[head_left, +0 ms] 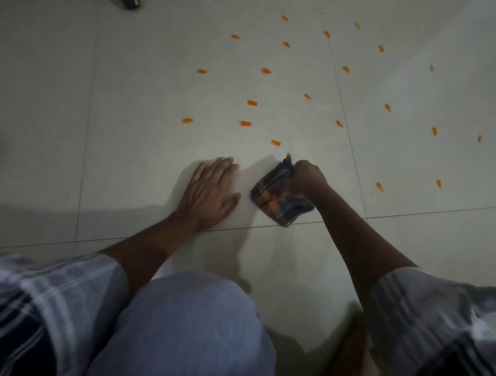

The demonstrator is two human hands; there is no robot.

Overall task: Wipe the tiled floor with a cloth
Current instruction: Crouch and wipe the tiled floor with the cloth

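A dark checked cloth, folded into a pad with orange smears on it, lies on the pale tiled floor. My right hand grips the cloth's bunched upper edge with curled fingers. To the left of the cloth, my left hand rests flat on the tile, fingers straight and spread, a small gap between thumb and cloth. Several orange smears dot the floor beyond both hands, spreading to the right.
Dark grout lines cross the floor. My knee in light blue trousers fills the lower middle, with checked sleeves at both bottom corners. A dark object sits at the top edge.
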